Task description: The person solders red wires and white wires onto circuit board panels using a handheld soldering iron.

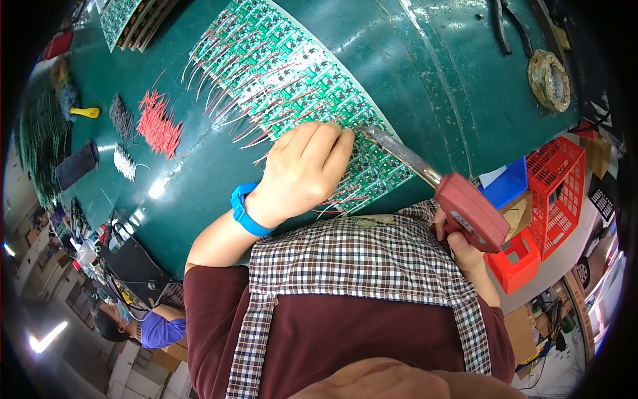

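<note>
Gripping a red soldering gun [473, 211], the right hand [467, 253] sits by the checked apron [352, 256]; the left hand [307, 165] arches over the circuit-board panel [312, 73] beside the gun's tip, fingers bent, their grip impossible to tell. Red wire pieces [159, 125] lie piled leftward on the green table [432, 86]. Beyond are a red crate [558, 193] and a person in purple [163, 329].

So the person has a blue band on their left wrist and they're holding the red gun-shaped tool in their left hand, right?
Not quite: the head view shows the red gun-shaped tool in the right hand, not the left hand. The blue band is on the left wrist.
</note>
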A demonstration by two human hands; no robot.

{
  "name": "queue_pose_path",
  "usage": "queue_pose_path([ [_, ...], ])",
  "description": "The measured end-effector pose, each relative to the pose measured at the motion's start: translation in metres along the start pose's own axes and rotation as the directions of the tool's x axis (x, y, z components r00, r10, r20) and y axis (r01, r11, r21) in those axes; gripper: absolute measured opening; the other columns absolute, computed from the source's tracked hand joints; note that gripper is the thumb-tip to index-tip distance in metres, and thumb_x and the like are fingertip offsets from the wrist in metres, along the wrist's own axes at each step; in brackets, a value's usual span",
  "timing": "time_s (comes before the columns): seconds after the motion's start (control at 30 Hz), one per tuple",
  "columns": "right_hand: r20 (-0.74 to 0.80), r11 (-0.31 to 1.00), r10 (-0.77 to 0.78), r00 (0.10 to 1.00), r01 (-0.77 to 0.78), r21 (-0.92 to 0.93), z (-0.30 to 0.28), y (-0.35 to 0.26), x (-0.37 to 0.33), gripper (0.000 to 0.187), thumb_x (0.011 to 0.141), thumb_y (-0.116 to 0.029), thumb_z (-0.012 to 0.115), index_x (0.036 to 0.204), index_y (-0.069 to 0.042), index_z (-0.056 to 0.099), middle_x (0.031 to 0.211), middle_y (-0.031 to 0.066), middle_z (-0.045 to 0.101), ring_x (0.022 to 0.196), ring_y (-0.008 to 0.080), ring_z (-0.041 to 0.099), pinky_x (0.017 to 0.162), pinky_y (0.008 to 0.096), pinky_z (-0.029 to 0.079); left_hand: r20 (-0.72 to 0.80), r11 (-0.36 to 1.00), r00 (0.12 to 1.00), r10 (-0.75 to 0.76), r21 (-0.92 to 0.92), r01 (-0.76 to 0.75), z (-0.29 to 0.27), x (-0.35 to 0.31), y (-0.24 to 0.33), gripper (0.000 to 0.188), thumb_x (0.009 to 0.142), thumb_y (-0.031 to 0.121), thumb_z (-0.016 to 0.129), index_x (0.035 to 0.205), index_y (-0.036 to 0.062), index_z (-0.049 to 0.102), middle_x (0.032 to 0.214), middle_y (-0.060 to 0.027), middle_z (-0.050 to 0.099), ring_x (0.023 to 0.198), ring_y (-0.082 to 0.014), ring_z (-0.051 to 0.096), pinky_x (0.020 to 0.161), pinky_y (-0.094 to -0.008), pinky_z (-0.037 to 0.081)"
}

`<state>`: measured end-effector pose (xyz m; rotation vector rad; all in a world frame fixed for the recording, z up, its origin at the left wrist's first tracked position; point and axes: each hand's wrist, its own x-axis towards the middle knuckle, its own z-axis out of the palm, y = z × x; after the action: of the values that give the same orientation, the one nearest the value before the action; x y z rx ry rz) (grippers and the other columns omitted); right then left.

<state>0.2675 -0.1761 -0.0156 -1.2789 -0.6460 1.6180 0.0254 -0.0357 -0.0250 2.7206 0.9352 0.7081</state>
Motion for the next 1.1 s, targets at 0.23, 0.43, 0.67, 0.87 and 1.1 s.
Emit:
queue_pose_path([
  [0.23, 0.012, 0.994, 0.033, 0.999, -0.031, -0.107, -0.007, 0.004, 0.0, 0.078, 0.065, -0.015, 0.074, 0.127, 0.005, 0.031, 0.099, 0.0124, 0.057, 0.07, 0.0094, 0.055, 0.061, 0.0193, 0.045, 0.03, 1.0, 1.0, -0.008, 0.018, 0.007, -0.001, 0.001, 0.001, 0.029, 0.058, -0.003, 0.058, 0.086, -0.0002, 0.059, 0.077, -0.0071, 0.052, 0.064, -0.0201, 0.053, 0.05, -0.0294, 0.042],
  [0.43, 0.029, 1.0, 0.01, 1.0, -0.009, -0.028, 0.004, -0.005, 0.004, 0.078, 0.067, -0.019, 0.073, 0.127, 0.005, 0.029, 0.1, 0.0153, 0.057, 0.067, 0.0093, 0.054, 0.054, 0.0188, 0.042, 0.043, 0.999, 0.999, 0.005, 0.038, -0.007, -0.001, 0.001, 0.001, 0.028, 0.059, -0.001, 0.057, 0.086, -0.0008, 0.059, 0.077, -0.0074, 0.051, 0.065, -0.0207, 0.053, 0.052, -0.03, 0.043],
  [0.67, -0.062, 0.981, -0.164, 0.985, 0.156, -0.111, 0.012, 0.002, 0.01, 0.069, 0.073, -0.042, 0.065, 0.118, 0.003, 0.038, 0.097, 0.0169, 0.055, 0.052, 0.0116, 0.046, 0.045, 0.021, 0.037, 0.075, 0.999, 0.997, 0.012, 0.047, -0.015, 0.001, -0.006, -0.009, 0.027, 0.061, -0.001, 0.056, 0.088, -0.0011, 0.058, 0.08, -0.0082, 0.052, 0.069, -0.022, 0.054, 0.056, -0.031, 0.044],
  [0.87, -0.02, 0.986, -0.142, 0.99, 0.139, -0.093, 0.01, 0.002, 0.007, 0.068, 0.073, -0.041, 0.065, 0.119, 0.003, 0.038, 0.099, 0.0174, 0.055, 0.055, 0.0117, 0.047, 0.045, 0.0209, 0.038, -0.01, 1.0, 1.0, 0.019, 0.015, -0.019, 0.001, -0.006, -0.007, 0.031, 0.057, -0.001, 0.059, 0.088, -0.0013, 0.059, 0.08, -0.0077, 0.052, 0.068, -0.0213, 0.053, 0.056, -0.0303, 0.043],
  [1.1, 0.014, 1.0, 0.0, 1.0, 0.0, -0.012, 0.002, 0.009, 0.001, 0.08, 0.069, -0.028, 0.072, 0.128, 0.002, 0.026, 0.099, 0.017, 0.056, 0.061, 0.0104, 0.051, 0.052, 0.0195, 0.041, 0.1, 1.0, 0.995, 0.005, -0.003, -0.005, 0.001, -0.012, 0.003, 0.027, 0.062, 0.004, 0.057, 0.087, -0.0038, 0.057, 0.08, -0.0086, 0.051, 0.073, -0.0204, 0.053, 0.063, -0.03, 0.045],
])
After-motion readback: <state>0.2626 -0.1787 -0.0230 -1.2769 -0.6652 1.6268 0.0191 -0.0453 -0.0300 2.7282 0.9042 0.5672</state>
